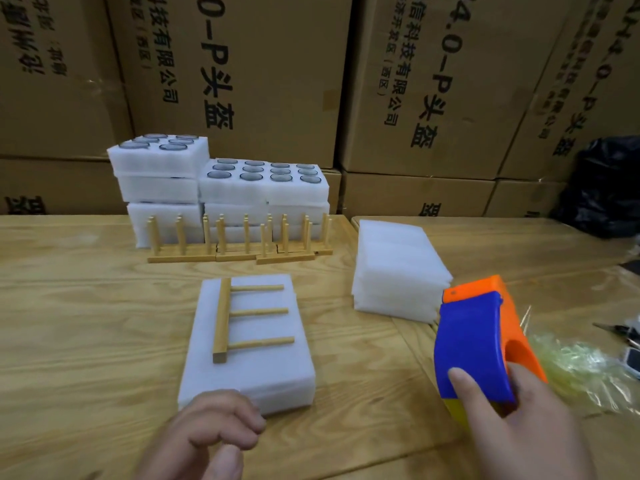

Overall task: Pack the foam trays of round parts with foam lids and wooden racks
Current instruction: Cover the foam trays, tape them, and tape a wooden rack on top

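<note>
A closed white foam pack (252,368) lies on the wooden table in front of me, with a wooden rack (242,317) lying flat on its lid, pegs pointing right. My left hand (204,434) hovers at the pack's near edge, fingers curled, holding nothing. My right hand (519,427) grips a blue and orange tape dispenser (481,344) to the right of the pack. Stacked foam trays of round parts (263,181) stand at the back. A row of upright wooden racks (239,240) stands before them. A pile of foam lids (394,268) sits at centre right.
Large cardboard boxes (433,81) form a wall behind the table. A black plastic bag (606,188) sits at the far right. Crumpled clear film (581,368) and small dark tools (623,332) lie at the right edge. A seam between two tabletops runs beside the lids.
</note>
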